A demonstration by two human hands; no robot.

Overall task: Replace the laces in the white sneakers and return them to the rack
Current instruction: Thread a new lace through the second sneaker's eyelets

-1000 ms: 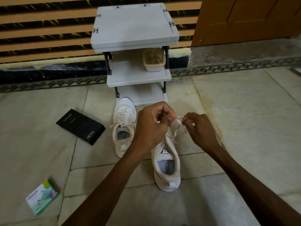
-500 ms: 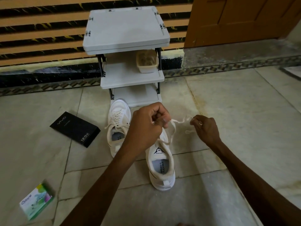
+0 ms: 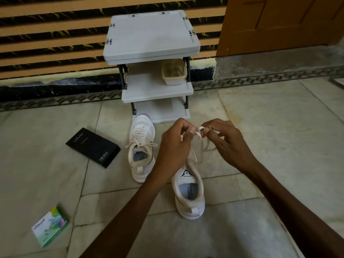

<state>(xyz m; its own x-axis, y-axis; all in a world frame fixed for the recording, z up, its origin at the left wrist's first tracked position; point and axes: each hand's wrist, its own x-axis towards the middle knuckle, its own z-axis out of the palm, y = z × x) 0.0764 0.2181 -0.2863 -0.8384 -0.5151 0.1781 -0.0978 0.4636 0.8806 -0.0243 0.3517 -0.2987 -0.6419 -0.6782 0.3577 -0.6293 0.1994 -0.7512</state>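
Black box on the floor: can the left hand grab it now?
Probably, but not right away. The left hand pinches the lace, so it must let go first. The other sneaker stands between it and the black box; the hand could likely pass over it.

Laced white sneaker (image 3: 141,149) upright on the floor (image 3: 270,131), toe at the grey three-shelf rack (image 3: 151,36), second white sneaker (image 3: 189,194) nearer, its lace (image 3: 200,136) raised above the tongue
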